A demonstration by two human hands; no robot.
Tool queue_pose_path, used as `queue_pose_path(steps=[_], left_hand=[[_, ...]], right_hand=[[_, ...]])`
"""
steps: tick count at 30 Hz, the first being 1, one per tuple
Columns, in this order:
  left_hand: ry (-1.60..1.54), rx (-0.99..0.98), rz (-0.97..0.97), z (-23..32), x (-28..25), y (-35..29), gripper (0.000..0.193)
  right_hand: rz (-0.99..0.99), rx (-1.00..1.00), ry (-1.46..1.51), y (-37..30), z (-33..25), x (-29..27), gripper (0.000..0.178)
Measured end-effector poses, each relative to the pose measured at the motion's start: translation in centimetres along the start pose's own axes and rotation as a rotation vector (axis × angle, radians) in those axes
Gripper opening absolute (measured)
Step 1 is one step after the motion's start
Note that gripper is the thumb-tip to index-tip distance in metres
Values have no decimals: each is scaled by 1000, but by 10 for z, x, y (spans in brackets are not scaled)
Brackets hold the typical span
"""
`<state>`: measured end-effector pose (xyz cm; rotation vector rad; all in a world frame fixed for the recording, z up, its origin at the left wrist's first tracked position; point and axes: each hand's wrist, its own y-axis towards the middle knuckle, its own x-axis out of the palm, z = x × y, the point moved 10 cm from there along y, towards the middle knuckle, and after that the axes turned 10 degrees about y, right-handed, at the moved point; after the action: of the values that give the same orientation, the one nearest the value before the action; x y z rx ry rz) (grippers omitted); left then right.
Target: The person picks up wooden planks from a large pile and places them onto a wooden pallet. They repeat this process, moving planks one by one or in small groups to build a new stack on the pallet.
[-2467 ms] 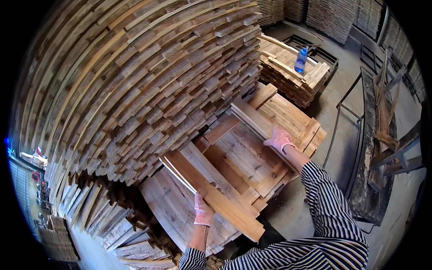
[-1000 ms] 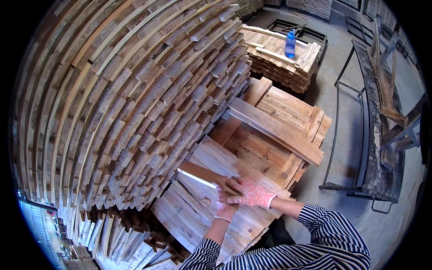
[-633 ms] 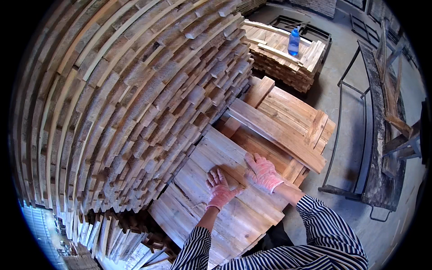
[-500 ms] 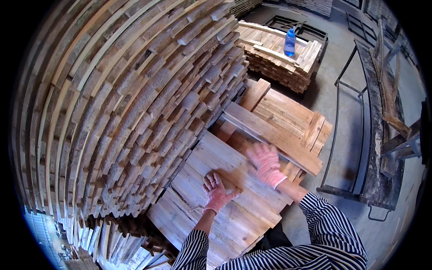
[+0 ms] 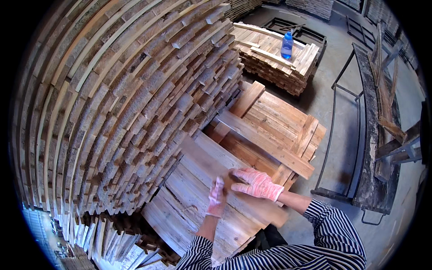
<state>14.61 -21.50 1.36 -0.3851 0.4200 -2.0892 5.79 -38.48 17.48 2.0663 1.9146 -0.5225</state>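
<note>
A layer of pale wooden boards [image 5: 180, 191] lies side by side in front of me. One wooden board [image 5: 209, 159], smeared by motion, is tilted above that layer and runs between my hands. My right hand [image 5: 257, 184], in a pink-and-white knit glove, holds this board at its middle from the far side, with fingers and thumb parted around it. At the near side my left hand [image 5: 217, 198], gloved alike, grips it with fingers pressed together; part of its grasp is hidden. Beyond, a loose plank [image 5: 267, 144] lies crosswise over more boards.
A tall stack of boards [image 5: 135, 108] rises close on my left. Further off, a lower board pile [image 5: 270, 42] carries a blue bottle [image 5: 286, 45]. To the right stands a dark metal frame bench [image 5: 375, 148] with timber on it.
My right hand has moved left and nearer, from lying flat on the boards to the lifted board. My left hand's fingers have gone from spread to together. One board has come up.
</note>
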Motion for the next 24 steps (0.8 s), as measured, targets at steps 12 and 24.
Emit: queue_pose_path(steps=[12, 24], left_hand=[[-344, -212, 57, -27, 10, -17, 65], [-470, -51, -126, 41, 102, 9, 76]], right_hand=[[392, 43, -408, 34, 108, -29, 47], [60, 296, -17, 8, 37, -21, 84]])
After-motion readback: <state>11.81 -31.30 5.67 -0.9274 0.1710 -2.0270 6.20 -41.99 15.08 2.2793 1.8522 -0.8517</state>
